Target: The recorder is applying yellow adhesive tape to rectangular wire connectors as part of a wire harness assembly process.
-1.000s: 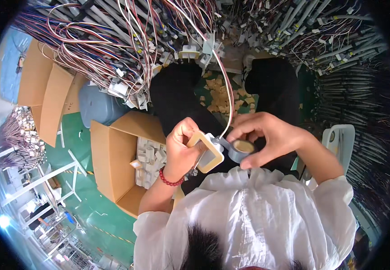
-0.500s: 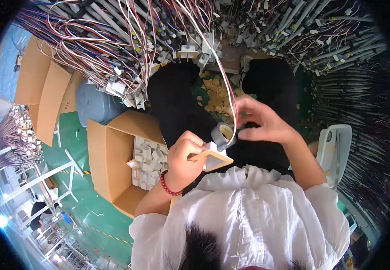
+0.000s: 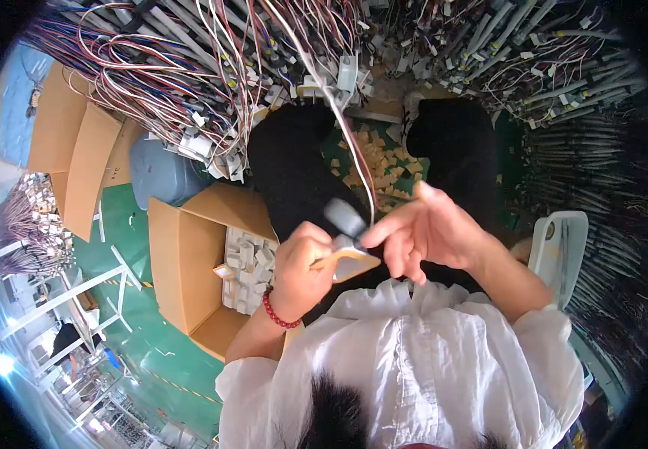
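My left hand (image 3: 301,258) is closed on a white plastic housing (image 3: 355,263) with a flat, tan-edged flange, held over my lap. A grey tape roll (image 3: 345,217), smeared by motion, hangs at the housing's top beside the wires. From there a bundle of white and dark red wires (image 3: 354,153) runs up toward the far pile. My right hand (image 3: 436,232) has its fingers spread and thumb raised. Its index fingertip is at the joint of wires and housing; whether it presses on the tape cannot be made out.
At my left stands an open cardboard box (image 3: 170,269) of white plastic parts (image 3: 249,262), near a blue-grey bin (image 3: 161,170). Wire harnesses (image 3: 182,75) pile up ahead; grey cables (image 3: 578,179) stack at right beside a white plastic frame (image 3: 559,243). Tan scraps (image 3: 376,161) litter the floor.
My right hand has come down and left from the wires to the housing, its fingers spreading. The tape roll has swung left and up, and the wires have shifted left.
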`<state>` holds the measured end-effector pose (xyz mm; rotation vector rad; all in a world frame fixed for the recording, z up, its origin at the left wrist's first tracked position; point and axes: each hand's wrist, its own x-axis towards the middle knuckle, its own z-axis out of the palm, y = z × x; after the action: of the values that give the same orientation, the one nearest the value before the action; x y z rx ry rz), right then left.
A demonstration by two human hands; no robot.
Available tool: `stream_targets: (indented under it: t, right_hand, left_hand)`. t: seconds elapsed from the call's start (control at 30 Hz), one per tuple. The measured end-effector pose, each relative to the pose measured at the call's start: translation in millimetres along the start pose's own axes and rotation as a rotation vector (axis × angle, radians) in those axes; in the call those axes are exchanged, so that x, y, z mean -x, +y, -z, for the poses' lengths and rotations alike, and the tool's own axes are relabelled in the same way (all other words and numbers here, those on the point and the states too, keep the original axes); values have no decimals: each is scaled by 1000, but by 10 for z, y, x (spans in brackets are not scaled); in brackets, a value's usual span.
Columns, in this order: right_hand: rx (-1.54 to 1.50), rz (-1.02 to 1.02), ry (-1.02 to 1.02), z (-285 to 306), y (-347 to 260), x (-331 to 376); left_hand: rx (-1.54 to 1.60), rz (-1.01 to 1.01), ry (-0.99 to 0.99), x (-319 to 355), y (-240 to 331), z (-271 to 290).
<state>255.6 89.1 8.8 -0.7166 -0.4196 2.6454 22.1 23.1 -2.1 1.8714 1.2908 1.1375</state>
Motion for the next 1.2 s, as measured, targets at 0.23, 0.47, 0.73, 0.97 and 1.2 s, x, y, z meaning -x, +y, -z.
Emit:
stream_targets:
  t: [0.23, 0.47, 0.73, 0.97, 1.2]
  right_hand:
    - [502, 184, -284, 134, -106, -260]
    - [1196, 165, -215, 64, -323, -280]
    - [450, 408, 324, 35, -21, -20]
    - [701, 314, -185, 147, -4, -348]
    - [856, 159, 68, 11, -109, -181]
  left_hand:
    - [535, 371, -34, 59, 63, -102]
    - [516, 390, -73, -20, 96, -1]
    - [245, 423, -114, -22, 124, -64]
    - [446, 533, -132, 12, 141, -116]
    - [-124, -50, -19, -120, 29, -91]
